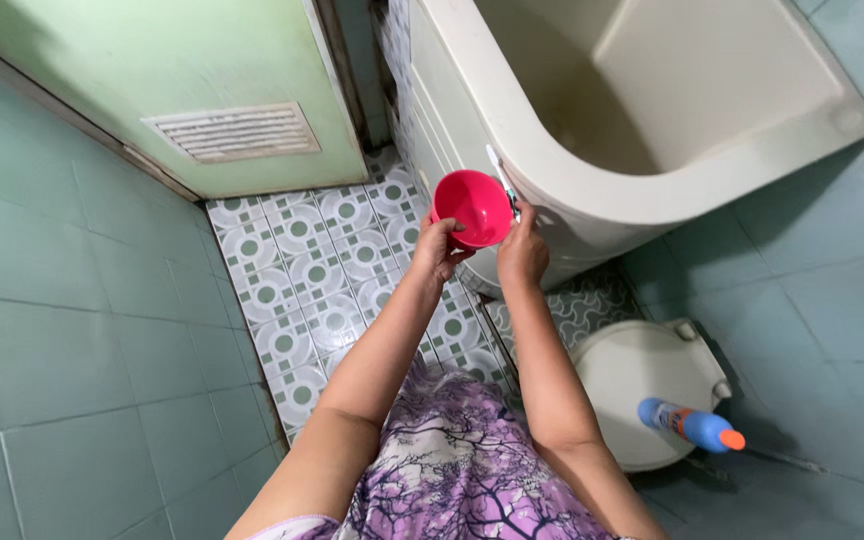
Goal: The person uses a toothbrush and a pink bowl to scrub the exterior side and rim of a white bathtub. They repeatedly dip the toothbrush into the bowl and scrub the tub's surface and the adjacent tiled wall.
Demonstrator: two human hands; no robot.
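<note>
Now the left hand [439, 250] curls its fingers around the rim of a pink plastic cup [472, 207], held up just beside the curved edge of the white tub [592, 200]. At three o'clock of the cup, the right hand [523, 252] pinches a white toothbrush [501, 172] — fingers closed on its handle. The cup tilts toward the camera — anything inside could spill on the patterned floor tiles [302, 270], and a wet handle might slip.
</note>
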